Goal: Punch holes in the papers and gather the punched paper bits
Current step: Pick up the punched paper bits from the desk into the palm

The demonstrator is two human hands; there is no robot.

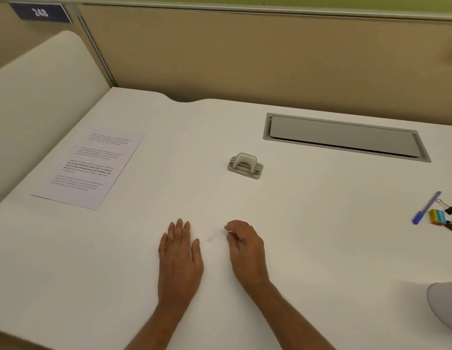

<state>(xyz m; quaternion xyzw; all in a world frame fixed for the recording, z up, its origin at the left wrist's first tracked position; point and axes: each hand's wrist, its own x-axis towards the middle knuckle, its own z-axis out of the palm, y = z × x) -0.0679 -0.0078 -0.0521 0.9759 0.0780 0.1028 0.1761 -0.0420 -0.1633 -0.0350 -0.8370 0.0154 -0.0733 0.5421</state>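
Note:
A printed paper sheet (89, 169) lies flat at the left of the white desk (320, 236). A small grey hole punch (245, 165) stands near the desk's middle, apart from both hands. My left hand (179, 253) lies flat on the desk with straight fingers. My right hand (245, 246) rests beside it, fingers loosely curled, fingertips touching the desk. Between the two hands sits a faint small cluster of paper bits (209, 239). Whether the right fingertips pinch a bit is too small to tell.
A grey cable hatch (346, 137) is set into the desk at the back right. At the right edge lie a blue pen (425, 208), a coloured sticky-note block (438, 217) and black binder clips (450, 210). Beige partitions close the back and left.

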